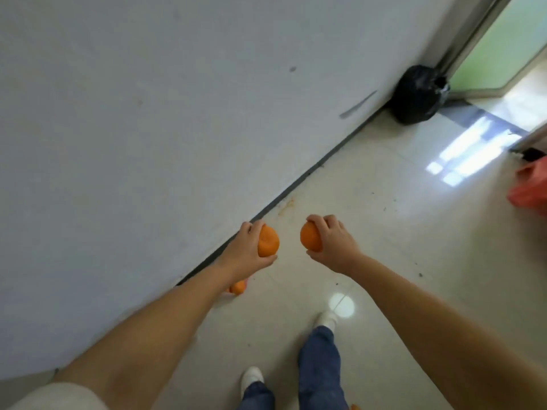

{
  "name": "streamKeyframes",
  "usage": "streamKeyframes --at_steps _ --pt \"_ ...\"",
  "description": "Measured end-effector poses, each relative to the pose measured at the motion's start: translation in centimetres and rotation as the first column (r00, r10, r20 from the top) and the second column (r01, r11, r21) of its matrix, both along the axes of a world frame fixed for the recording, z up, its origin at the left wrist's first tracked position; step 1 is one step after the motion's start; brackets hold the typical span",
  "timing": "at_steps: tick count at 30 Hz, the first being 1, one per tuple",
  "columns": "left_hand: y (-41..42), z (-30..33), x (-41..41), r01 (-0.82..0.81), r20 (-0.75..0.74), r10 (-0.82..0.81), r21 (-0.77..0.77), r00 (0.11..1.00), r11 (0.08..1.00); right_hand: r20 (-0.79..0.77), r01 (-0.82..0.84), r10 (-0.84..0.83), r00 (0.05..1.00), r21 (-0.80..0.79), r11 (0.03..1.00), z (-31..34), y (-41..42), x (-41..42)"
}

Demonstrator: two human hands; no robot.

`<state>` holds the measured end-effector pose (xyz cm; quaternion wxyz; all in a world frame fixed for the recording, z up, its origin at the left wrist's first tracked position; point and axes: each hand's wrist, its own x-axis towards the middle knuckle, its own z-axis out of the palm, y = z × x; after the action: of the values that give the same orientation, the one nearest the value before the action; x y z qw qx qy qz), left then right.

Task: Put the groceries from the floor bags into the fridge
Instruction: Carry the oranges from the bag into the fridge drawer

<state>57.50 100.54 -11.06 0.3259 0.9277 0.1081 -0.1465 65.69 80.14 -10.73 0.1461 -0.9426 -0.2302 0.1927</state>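
Observation:
My left hand (247,251) grips an orange fruit (268,241) with fingers and thumb curled round it. My right hand (333,242) grips a second orange fruit (309,238) the same way. Both hands are held out in front of me above the tiled floor, about a hand's width apart. Below my left forearm another orange fruit (238,287) shows on the floor beside the wall base, partly hidden by the arm. The fridge is out of view.
A white wall (148,128) fills the left side and meets the glossy floor (399,247) along a dark strip. A black plastic bag (418,94) sits by the door frame. A red plastic bag (529,187) lies at the right edge. My feet stand below.

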Motion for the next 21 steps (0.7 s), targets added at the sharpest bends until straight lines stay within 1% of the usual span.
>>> streamKeyframes --at_steps 2,4,7,11,14,17,21 --pt "-3.1 2.4 0.9 0.126 0.018 -0.127 0.037 0.992 0.991 0.024 0.131 -0.131 0.991 0.01 0.991 2.5 -4.2 -1.7" --pt "-7.4 4.7 1.9 0.226 0.038 -0.227 0.039 0.973 0.973 0.05 0.266 -0.268 0.962 0.034 0.963 4.8 -9.1 -3.4" --pt "-15.9 7.7 2.9 0.38 0.097 -0.38 0.018 0.92 0.925 0.099 0.453 -0.458 0.884 0.067 0.889 7.7 -17.7 -6.4" --pt "-29.1 10.5 3.3 0.573 0.176 -0.565 0.007 0.806 0.819 0.145 0.636 -0.639 0.756 0.068 0.768 10.4 -30.0 -10.6" --pt "-40.3 11.7 2.6 0.684 0.222 -0.673 0.033 0.706 0.729 0.158 0.739 -0.742 0.651 0.087 0.668 11.3 -39.9 -15.0" --pt "-51.6 12.5 0.6 0.744 0.232 -0.725 0.007 0.648 0.668 0.171 0.802 -0.802 0.572 0.088 0.591 12.1 -49.9 -20.0" --pt "-65.3 14.1 -2.1 0.83 0.271 -0.797 -0.013 0.539 0.557 0.167 0.866 -0.863 0.476 0.084 0.493 13.7 -62.3 -25.7"
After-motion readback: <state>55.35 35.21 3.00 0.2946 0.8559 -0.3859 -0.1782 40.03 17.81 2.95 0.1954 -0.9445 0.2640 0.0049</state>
